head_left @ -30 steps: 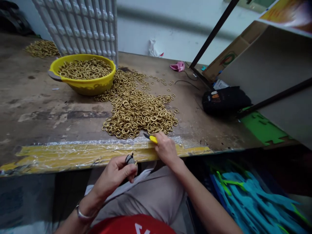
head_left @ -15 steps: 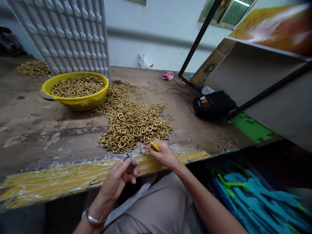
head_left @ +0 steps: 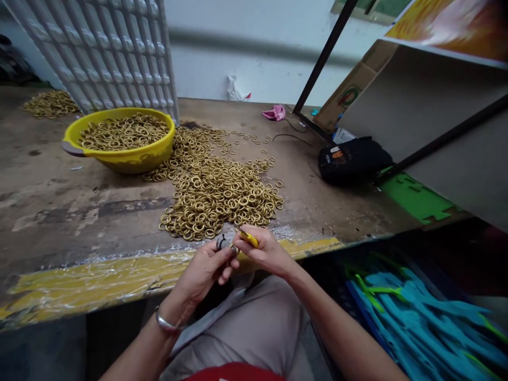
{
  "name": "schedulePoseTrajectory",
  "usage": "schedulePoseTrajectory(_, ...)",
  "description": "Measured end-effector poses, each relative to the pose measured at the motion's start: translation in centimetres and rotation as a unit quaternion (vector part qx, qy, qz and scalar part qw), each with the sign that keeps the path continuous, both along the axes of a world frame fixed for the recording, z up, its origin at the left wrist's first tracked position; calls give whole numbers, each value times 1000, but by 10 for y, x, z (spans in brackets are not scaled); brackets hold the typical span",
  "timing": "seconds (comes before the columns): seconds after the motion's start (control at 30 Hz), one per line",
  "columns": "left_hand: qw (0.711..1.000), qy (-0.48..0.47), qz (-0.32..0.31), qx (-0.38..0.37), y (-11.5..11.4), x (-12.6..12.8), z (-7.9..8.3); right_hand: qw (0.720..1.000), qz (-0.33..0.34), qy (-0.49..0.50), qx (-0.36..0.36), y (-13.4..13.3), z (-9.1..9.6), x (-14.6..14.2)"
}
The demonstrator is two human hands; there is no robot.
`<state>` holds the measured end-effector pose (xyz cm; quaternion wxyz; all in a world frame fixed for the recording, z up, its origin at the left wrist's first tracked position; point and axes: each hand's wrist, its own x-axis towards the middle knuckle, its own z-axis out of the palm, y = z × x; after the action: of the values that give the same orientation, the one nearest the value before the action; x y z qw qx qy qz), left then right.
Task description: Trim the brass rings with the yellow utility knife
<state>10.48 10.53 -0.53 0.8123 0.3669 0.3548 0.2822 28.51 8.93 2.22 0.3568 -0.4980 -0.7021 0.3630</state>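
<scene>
My left hand [head_left: 206,267] is closed around a small dark clip-like piece [head_left: 221,243] at the table's front edge. My right hand [head_left: 264,253] is closed on a yellow-handled tool [head_left: 249,238], its tip touching the piece in the left hand. Both hands meet just in front of a big heap of brass rings [head_left: 216,188] spread over the worn wooden table [head_left: 59,211]. A yellow basin [head_left: 123,153] filled with more rings stands at the back left of the heap.
A white lattice crate [head_left: 107,47] stands behind the basin, and another ring pile [head_left: 50,103] lies far left. A black pouch [head_left: 351,159], cardboard sheets [head_left: 444,106] and green foam [head_left: 416,201] sit at right. Blue foam pieces [head_left: 416,323] lie below.
My right hand drew back from the edge of the ring heap with the yellow tool. My left hand rose to meet it, so the two now touch at the table edge.
</scene>
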Motion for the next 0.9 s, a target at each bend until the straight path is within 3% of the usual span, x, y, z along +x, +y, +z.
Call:
schedulePoseTrajectory(0.17, 1000, -18, 16, 0, -11, 0, 7, 996, -41, 73, -38, -14, 2, -5)
schedulePoseTrajectory(0.33, 994, 39, 22, 103, -18, 2, 9, 968, -93, 180, -150, -27, 3, -13)
schedulePoseTrajectory(0.47, 989, 66, 1, 130, -22, 2, 10, 973, -102, 151, -144, -31, 8, -14)
schedulePoseTrajectory(0.6, 992, 33, -5, 123, -28, -1, 9, 979, -83, 130, -136, -35, 10, -12)
schedulePoseTrajectory(0.73, 992, 17, 23, 121, -34, -6, 10, 994, -101, -3, -31, -49, 7, -10)
schedulePoseTrajectory(0.9, 987, 52, 32, 152, -39, -7, 15, 973, -90, -209, 49, -67, -1, -9)
